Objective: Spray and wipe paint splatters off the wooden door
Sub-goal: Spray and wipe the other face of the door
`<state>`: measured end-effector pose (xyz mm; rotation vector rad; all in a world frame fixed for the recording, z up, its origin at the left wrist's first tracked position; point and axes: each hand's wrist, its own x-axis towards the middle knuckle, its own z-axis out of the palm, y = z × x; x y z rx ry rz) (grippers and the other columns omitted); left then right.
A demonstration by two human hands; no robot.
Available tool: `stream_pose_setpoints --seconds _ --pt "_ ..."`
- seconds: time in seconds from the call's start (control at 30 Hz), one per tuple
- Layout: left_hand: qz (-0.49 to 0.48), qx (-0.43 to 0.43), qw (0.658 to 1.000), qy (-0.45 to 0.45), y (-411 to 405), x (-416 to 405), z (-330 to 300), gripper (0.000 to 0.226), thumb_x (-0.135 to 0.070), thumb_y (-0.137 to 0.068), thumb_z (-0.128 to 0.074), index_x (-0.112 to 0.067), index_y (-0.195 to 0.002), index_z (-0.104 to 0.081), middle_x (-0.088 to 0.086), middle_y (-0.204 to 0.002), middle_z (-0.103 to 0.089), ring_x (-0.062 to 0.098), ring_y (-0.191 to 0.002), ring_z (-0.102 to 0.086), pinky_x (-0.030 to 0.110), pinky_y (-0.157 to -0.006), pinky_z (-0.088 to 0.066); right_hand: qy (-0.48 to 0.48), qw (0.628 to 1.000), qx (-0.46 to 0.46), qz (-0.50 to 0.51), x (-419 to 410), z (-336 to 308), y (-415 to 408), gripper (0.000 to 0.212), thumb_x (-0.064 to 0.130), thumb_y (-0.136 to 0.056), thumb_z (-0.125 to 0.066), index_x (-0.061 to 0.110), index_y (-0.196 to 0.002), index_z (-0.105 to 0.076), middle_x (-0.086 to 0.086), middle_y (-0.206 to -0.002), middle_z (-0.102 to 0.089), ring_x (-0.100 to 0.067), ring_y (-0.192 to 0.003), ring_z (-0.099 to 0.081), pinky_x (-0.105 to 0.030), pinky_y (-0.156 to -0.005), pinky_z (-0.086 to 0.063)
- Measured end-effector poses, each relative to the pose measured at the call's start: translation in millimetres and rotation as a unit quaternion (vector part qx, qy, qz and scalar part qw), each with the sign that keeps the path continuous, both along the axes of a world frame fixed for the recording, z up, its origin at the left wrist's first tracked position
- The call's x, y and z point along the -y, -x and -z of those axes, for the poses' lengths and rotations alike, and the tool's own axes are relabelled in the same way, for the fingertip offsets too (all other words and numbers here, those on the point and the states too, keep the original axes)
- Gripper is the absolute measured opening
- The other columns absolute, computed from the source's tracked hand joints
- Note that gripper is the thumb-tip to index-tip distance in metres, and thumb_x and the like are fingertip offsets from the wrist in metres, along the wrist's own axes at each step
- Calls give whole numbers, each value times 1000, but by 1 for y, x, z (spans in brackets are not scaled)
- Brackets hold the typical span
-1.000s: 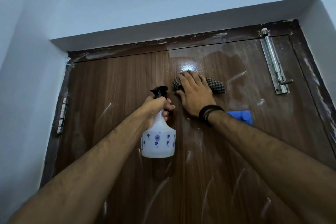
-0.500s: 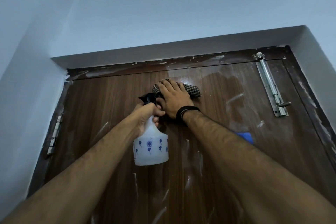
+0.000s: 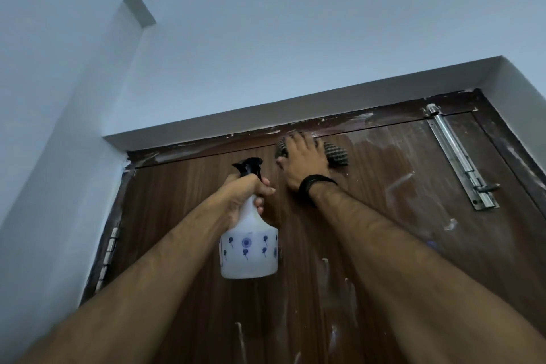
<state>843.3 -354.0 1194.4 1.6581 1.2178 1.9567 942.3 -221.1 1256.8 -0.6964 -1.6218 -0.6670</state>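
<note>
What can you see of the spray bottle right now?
The spray bottle is white translucent plastic, printed with small blue flower marks, topped by a black trigger nozzle. It hangs upright in front of the door, not visibly touching it. The left hand grips its narrow neck, fingers curled round just under the nozzle. How much liquid it holds cannot be told.

Right hand [image 3: 305, 161] flat on checked cloth [image 3: 336, 154], pressing it to top edge of wooden door [image 3: 183, 201]. Left hand [image 3: 245, 195] grips spray bottle [image 3: 249, 248] by neck, nozzle up. White paint streaks [image 3: 399, 183] across door; bolt [image 3: 461, 156] at upper right.
</note>
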Motion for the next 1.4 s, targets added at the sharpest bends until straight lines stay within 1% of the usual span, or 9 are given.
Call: stream_pose_setpoints --seconds 0.13,0.23,0.37,0.53,0.83,0.93,1.03,1.23,1.4 --pt "-17 4 1000 0 1 0 -2 22 8 -85 -60 -10 -99 -59 3 -65 -57 10 -45 -44 23 -44 -43 -19 994 103 -3 18 -6 34 58 33 -102 -41 18 -155 -23 -4 -164 -16 -25 -152 -7 -49 -123 -5" --pt "-22 18 1000 7 -1 -4 -1 23 8 -85 -60 -8 -102 -59 4 -69 -59 9 -44 -45 23 -44 -43 -27 992 122 -12 18 -7 31 58 32 -102 -41 19 -155 -23 -2 -164 -17 -23 -152 -8 -47 -123 -5" --pt "-9 8 1000 15 -10 -10 2 23 8 -85 -61 -7 -103 -60 7 -76 -59 9 -45 -45 24 -47 -43 -16 998 54 -25 1 -15 -9 56 38 -104 -38 20 -155 -23 -2 -165 -16 -23 -152 -8 -47 -122 -4" --pt "16 -12 1000 18 -30 -17 3 21 9 -85 -62 -7 -99 -59 4 -65 -55 9 -43 -42 23 -44 -43 3 999 -52 2 -34 -12 -83 55 41 -104 -35 19 -154 -25 -5 -163 -21 -25 -151 -14 -46 -123 -8" --pt "93 -12 993 69 -86 -55 53 21 9 -85 -62 -11 -91 -59 1 -60 -53 10 -43 -40 22 -45 -40 11 1000 -4 14 -44 77 -135 56 40 -104 -38 19 -154 -25 -2 -164 -21 -22 -152 -11 -44 -123 -7" --pt "115 5 990 87 -99 -70 70 20 6 -86 -65 -11 -95 -58 4 -70 -56 9 -42 -39 21 -44 -41 11 999 23 36 -48 93 -146 57 41 -104 -36 20 -155 -23 -1 -164 -19 -21 -152 -11 -44 -124 -9" --pt "125 14 987 101 -108 -80 77 21 1 -86 -68 -11 -97 -56 6 -79 -53 9 -41 -39 21 -43 -41 14 999 7 45 -54 74 -162 56 41 -103 -38 19 -153 -27 -4 -163 -23 -24 -151 -16 -49 -123 -14" --pt "84 19 992 90 -119 -77 61 18 4 -85 -65 -11 -84 -55 0 -58 -57 9 -40 -39 21 -42 -41 69 995 -55 40 -57 33 -183 58 39 -103 -41 17 -154 -24 -6 -164 -20 -26 -152 -10 -48 -123 -8" --pt "87 6 994 69 -129 -72 60 16 4 -86 -64 -8 -94 -60 11 -87 -54 9 -42 -39 22 -46 -40 18 1000 5 21 -54 99 -178 57 38 -103 -41 19 -154 -25 -2 -164 -19 -22 -152 -10 -46 -123 -6"
